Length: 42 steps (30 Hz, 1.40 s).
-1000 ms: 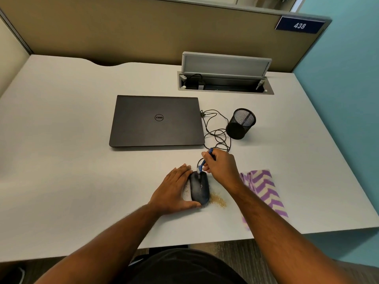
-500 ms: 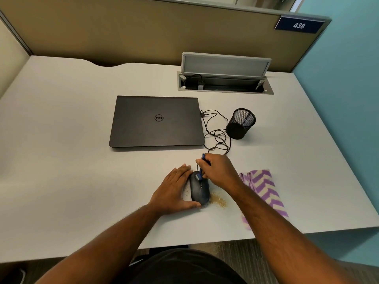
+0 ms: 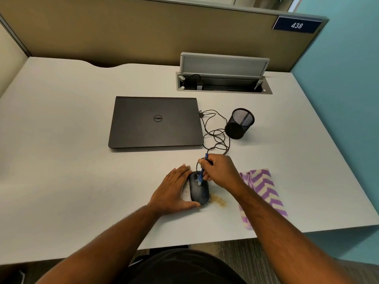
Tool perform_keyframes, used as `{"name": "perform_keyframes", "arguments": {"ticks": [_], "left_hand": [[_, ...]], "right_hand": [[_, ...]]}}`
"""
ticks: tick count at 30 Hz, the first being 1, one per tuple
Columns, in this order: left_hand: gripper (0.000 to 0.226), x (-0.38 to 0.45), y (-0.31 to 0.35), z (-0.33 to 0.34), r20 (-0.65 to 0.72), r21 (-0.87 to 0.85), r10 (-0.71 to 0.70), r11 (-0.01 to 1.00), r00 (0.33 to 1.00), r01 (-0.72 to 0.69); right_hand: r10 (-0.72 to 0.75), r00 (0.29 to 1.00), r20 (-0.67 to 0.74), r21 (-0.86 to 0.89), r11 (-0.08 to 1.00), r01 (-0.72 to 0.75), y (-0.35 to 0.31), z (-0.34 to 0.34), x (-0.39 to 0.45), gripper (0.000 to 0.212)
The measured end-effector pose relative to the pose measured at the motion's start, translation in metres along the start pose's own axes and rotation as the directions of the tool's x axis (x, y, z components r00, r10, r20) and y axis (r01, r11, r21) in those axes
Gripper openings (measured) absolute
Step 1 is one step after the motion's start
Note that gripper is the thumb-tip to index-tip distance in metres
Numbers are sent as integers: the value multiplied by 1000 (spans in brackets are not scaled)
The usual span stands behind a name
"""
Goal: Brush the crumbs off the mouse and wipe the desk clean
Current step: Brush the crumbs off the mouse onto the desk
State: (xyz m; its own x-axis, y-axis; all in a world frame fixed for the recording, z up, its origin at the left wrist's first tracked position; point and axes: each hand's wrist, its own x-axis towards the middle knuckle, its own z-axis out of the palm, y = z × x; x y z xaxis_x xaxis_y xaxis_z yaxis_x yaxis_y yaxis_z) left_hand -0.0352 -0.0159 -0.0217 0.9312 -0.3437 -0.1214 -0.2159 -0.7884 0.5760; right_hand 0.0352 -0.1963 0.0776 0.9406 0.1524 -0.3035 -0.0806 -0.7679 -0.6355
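A black wired mouse [image 3: 199, 191] lies on the white desk [image 3: 61, 181] near the front edge. My left hand [image 3: 174, 189] grips its left side and holds it still. My right hand [image 3: 220, 171] is closed on a small blue brush [image 3: 203, 169], whose white bristles touch the front top of the mouse. A patch of tan crumbs [image 3: 218, 200] lies on the desk just right of the mouse, and a few specks sit to its left. A purple and cream chevron cloth [image 3: 264, 191] lies to the right, partly under my right forearm.
A shut black laptop [image 3: 155, 121] sits behind the mouse. The tangled mouse cable [image 3: 217, 136] runs from it. A black mesh pen cup [image 3: 240, 124] stands to the right, and an open cable hatch [image 3: 223, 78] is at the back. The desk's front edge is close to the crumbs.
My right hand has drawn the brush back from ahead of the mouse onto its top, towards me. My left hand and the mouse have stayed in place.
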Motion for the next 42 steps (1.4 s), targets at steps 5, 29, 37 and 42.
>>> {"name": "perform_keyframes", "arguments": {"ticks": [5, 29, 37, 42], "left_hand": [[118, 1, 0, 1, 0, -9, 0, 1000, 1000, 0], [119, 0, -1, 2, -5, 8, 0, 1000, 1000, 0], [118, 0, 0, 1, -16, 6, 8, 1000, 1000, -8], [118, 0, 0, 1, -16, 5, 9, 1000, 1000, -9]], "right_hand": [[-12, 996, -86, -71, 997, 6, 3, 2, -7, 26], [0, 1000, 0, -139, 990, 0, 3, 3, -20, 24], [-3, 993, -115, -6, 1000, 2, 2, 2, -18, 24], [-23, 1000, 8, -111, 993, 24, 1, 0, -17, 25]]}}
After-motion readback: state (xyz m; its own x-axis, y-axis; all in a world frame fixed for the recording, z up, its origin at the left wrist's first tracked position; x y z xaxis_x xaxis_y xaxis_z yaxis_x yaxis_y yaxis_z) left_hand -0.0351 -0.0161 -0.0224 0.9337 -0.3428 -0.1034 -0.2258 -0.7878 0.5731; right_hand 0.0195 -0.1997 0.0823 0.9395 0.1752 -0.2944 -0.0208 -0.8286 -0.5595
